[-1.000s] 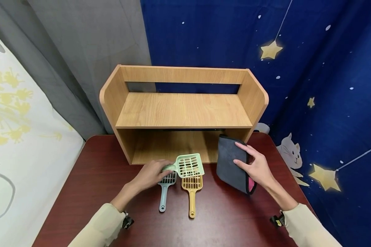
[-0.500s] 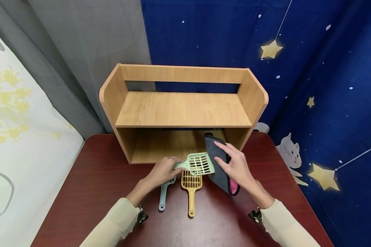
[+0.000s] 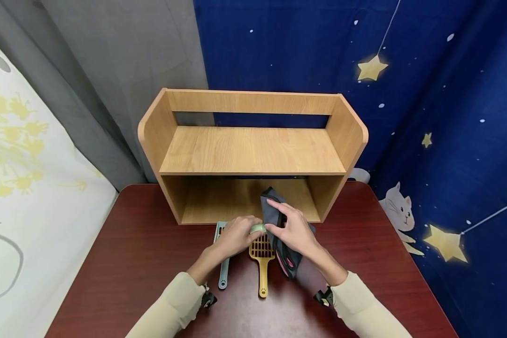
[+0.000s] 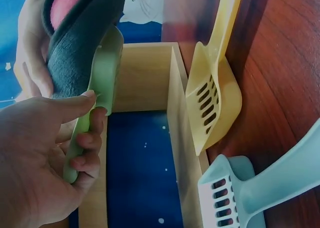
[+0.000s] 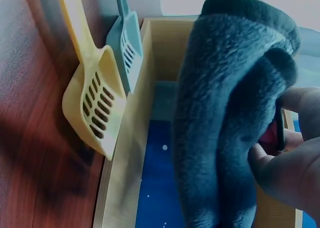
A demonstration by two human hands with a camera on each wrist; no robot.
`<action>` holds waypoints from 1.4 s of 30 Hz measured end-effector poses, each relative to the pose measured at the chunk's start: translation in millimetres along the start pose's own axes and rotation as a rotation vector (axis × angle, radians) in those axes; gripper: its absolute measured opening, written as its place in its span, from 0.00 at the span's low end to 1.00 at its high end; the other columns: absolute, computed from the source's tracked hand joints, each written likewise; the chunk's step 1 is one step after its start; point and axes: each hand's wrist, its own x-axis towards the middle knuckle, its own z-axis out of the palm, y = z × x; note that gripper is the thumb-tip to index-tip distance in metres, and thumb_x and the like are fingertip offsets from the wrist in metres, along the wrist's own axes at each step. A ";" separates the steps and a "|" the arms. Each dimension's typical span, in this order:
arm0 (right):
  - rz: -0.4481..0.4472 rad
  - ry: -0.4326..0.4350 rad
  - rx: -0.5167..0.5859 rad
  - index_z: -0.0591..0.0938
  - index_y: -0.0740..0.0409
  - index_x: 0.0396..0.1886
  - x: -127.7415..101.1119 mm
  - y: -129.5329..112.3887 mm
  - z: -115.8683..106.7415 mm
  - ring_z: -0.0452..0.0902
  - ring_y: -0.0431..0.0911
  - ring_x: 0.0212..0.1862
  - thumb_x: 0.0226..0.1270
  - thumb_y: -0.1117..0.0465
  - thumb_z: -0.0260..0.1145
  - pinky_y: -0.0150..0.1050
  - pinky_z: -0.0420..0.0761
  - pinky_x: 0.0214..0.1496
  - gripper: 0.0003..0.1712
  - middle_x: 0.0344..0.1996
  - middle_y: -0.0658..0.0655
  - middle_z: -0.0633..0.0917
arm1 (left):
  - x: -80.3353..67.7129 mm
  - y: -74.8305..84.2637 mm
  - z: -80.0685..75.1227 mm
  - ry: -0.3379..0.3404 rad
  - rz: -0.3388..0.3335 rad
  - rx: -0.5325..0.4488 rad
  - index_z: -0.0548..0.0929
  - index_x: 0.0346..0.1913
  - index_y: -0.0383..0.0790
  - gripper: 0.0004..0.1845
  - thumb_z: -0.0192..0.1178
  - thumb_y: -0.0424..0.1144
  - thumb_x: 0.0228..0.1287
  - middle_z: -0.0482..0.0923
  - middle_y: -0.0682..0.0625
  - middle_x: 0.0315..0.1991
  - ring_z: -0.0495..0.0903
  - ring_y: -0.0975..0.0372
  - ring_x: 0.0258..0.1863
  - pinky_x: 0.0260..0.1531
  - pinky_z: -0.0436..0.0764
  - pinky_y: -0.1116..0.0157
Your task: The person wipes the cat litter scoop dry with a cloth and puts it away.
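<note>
Gripping green scoop (image 4: 95, 100) by the handle with left hand (image 3: 236, 234), fingers curled round it, thumb on top. Scoop head wrapped inside grey cloth (image 3: 279, 225), only a bit of green showing at the hands in head view. Pinching cloth with right hand (image 3: 293, 232), fingers folded over the fleece, pink lining (image 5: 270, 135) peeking at the thumb. Both hands touching, held just above table (image 3: 131, 244), right at the near edge of shelf (image 3: 253, 150) lower bay.

Lying flat under the hands: yellow scoop (image 3: 262, 260), handle pointing near, head toward shelf. Just left of it, blue scoop (image 3: 223, 263), head close against shelf's near edge, mostly covered by left hand. Two scoops side by side, narrow gap between.

Open table left and right of hands, also near side toward table edge. Lower bay open behind cloth; top board bare. Far side closed off by shelf, curtain (image 3: 110, 70) and blue backdrop (image 3: 426, 94).
</note>
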 end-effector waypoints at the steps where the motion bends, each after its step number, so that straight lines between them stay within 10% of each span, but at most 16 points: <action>1: 0.000 0.000 0.005 0.80 0.55 0.73 0.1 0.2 0.4 0.83 0.50 0.47 0.60 0.64 0.81 0.47 0.81 0.49 0.40 0.58 0.61 0.87 | -0.5 0.0 0.3 -0.003 0.001 -0.001 0.90 0.52 0.36 0.14 0.72 0.41 0.70 0.89 0.47 0.46 0.77 0.65 0.28 0.27 0.73 0.66; 15: -0.006 0.079 -0.121 0.84 0.62 0.66 0.6 23.2 -26.3 0.87 0.59 0.53 0.55 0.69 0.82 0.56 0.83 0.55 0.36 0.54 0.67 0.88 | -7.1 -5.2 -13.0 0.041 -0.029 -0.001 0.90 0.54 0.37 0.16 0.73 0.41 0.68 0.90 0.47 0.50 0.83 0.61 0.33 0.32 0.79 0.59; 21: 0.036 0.062 -0.126 0.85 0.59 0.66 3.2 13.3 -10.9 0.85 0.53 0.41 0.55 0.68 0.81 0.48 0.82 0.44 0.35 0.52 0.65 0.89 | -6.0 -5.7 -9.7 0.056 -0.021 -0.004 0.91 0.53 0.37 0.15 0.74 0.40 0.66 0.90 0.46 0.50 0.87 0.59 0.37 0.35 0.83 0.57; 33: -0.004 0.081 -0.018 0.85 0.54 0.67 6.4 2.2 2.1 0.87 0.55 0.49 0.59 0.68 0.80 0.51 0.84 0.47 0.34 0.59 0.63 0.88 | -4.6 1.1 -8.3 0.042 -0.032 -0.029 0.90 0.53 0.38 0.14 0.72 0.39 0.69 0.89 0.49 0.45 0.71 0.66 0.25 0.26 0.70 0.66; 42: 0.014 0.067 -0.150 0.85 0.56 0.65 1.5 23.0 -20.6 0.86 0.55 0.48 0.56 0.70 0.79 0.51 0.84 0.49 0.34 0.55 0.64 0.88 | -9.3 -2.3 -10.9 0.065 -0.018 0.001 0.91 0.53 0.38 0.15 0.73 0.41 0.67 0.90 0.46 0.49 0.87 0.58 0.37 0.36 0.82 0.56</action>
